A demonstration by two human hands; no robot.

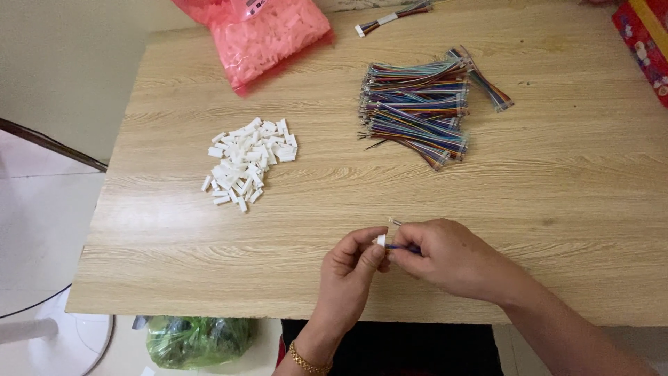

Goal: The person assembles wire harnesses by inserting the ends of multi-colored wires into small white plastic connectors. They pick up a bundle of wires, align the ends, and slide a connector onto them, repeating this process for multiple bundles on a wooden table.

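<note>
at lower centre of the frame, the left hand (351,268) pinches a small white connector housing (381,241); the right hand (449,256) pinches a thin wire lead (403,246) lying roughly level, tip touching the housing; white housing pile (247,161) upper left, wire bundle (421,108) upper centre, both well apart.

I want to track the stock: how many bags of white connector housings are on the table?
1: the pink bag lies at the table's far edge, left of centre, partly cut off by the frame. Others could lie out of view.
</note>
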